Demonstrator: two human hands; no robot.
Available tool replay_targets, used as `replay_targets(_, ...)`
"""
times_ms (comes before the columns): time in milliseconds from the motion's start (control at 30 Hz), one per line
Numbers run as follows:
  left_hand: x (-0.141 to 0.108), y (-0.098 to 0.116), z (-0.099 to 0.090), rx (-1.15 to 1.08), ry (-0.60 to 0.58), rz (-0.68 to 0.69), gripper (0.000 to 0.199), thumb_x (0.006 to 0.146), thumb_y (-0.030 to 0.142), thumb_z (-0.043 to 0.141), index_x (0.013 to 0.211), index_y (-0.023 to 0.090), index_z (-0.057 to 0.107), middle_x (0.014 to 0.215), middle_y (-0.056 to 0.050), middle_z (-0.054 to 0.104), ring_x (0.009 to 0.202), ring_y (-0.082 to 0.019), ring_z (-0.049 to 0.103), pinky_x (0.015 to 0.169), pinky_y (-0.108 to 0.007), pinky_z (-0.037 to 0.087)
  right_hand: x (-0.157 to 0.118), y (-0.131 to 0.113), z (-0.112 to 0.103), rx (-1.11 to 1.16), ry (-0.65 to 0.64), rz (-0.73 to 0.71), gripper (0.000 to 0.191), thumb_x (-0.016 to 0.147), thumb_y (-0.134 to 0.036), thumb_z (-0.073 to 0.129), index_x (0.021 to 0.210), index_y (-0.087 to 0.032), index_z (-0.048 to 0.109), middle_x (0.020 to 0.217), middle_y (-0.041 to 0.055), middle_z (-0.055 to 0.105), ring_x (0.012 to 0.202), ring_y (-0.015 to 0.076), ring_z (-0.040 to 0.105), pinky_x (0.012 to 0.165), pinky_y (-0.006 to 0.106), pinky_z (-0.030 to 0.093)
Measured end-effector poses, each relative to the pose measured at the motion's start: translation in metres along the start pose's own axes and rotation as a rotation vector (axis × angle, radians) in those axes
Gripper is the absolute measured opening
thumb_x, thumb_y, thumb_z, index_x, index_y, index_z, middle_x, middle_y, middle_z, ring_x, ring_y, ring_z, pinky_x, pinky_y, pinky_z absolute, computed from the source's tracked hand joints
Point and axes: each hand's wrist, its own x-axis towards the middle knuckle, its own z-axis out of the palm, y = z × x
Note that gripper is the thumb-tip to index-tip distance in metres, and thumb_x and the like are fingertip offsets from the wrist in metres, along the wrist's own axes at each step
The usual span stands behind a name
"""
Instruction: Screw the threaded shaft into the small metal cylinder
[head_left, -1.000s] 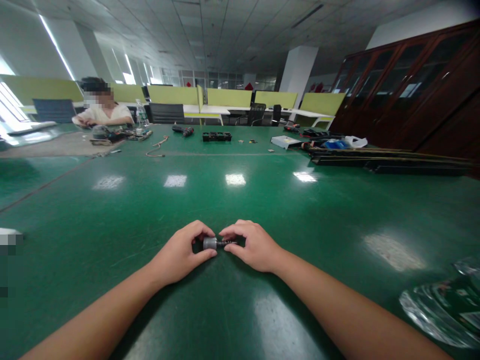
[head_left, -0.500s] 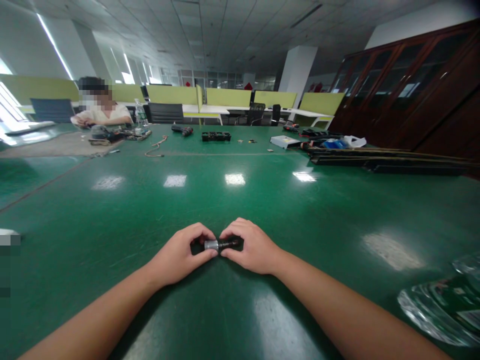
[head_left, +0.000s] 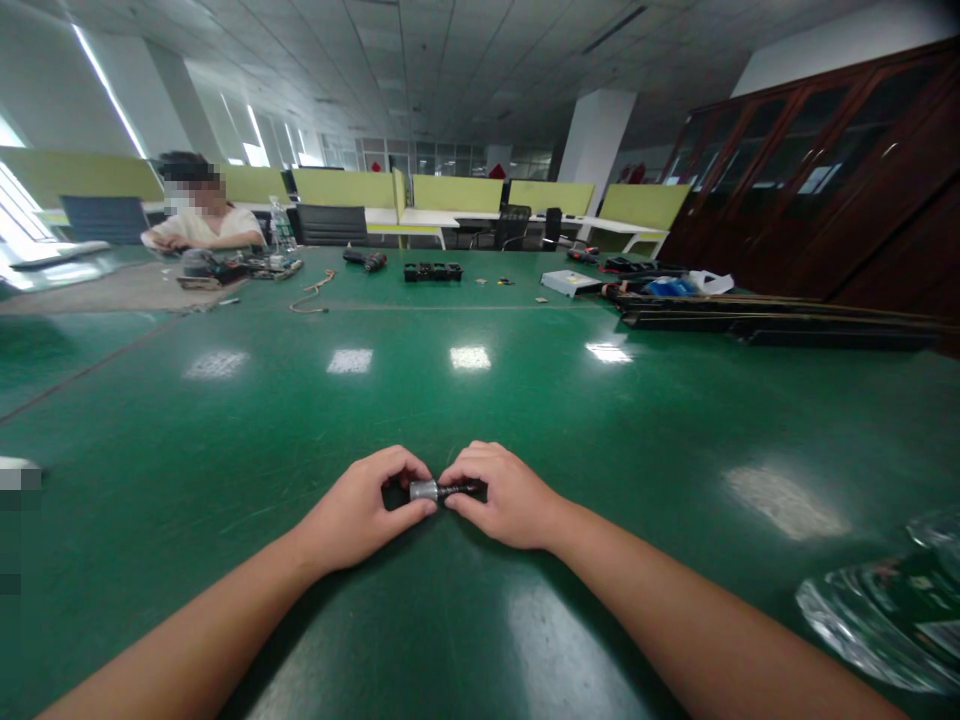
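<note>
Low over the green tabletop (head_left: 420,400), my two hands meet around a small part made of a silver cylinder (head_left: 423,491) with a dark, ridged shaft (head_left: 457,489) sticking out to the right. My left hand (head_left: 375,505) is closed in a pinch, thumb and fingers about the silver cylinder. Thumb and fingers of my right hand (head_left: 506,497) close on the dark shaft near where it joins the cylinder. The part lies roughly level. Its exact kind is too small to make out, and my fingers partly cover it.
A clear plastic bottle (head_left: 885,610) lies at the near right. Dark long strips (head_left: 750,320) and a grey box (head_left: 570,283) are at the back right. Farther off are a black block (head_left: 433,272), a drill-like tool (head_left: 365,261) and a seated person (head_left: 206,225).
The fingers of my right hand have shifted slightly on the dark shaft. My left hand stays in place around the silver cylinder.
</note>
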Motion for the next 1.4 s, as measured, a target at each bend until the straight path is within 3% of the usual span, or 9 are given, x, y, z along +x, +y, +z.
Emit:
replay_targets(933,0.0012,0.0010,0.0003,0.023,0.007,-0.028,0.017,0.086,0.034,0.060,0.094,0.020,0.064,0.091,-0.003,0.066,0.083,-0.019,0.061,0.074,-0.029,0.047,0.0006,0.0003,-0.0025,-0.012,0.033,0.037,0.009,0.075,-0.022,0.073,0.083,-0.020,0.070,0.075,0.0004,0.066,0.075,0.0152,0.057,0.074,0.030,0.041)
replay_targets(1400,0.0003,-0.0004,0.0000,0.063,0.032,-0.072,0.018,0.092,0.034,0.053,0.097,0.021,0.062,0.089,-0.001,0.065,0.079,-0.018,0.058,0.070,-0.028,0.043,0.0007,0.0075,-0.0070,-0.043,0.098,0.130,0.007,0.072,-0.018,0.072,0.078,-0.021,0.070,0.078,0.0012,0.068,0.078,0.0168,0.057,0.076,0.032,0.042)
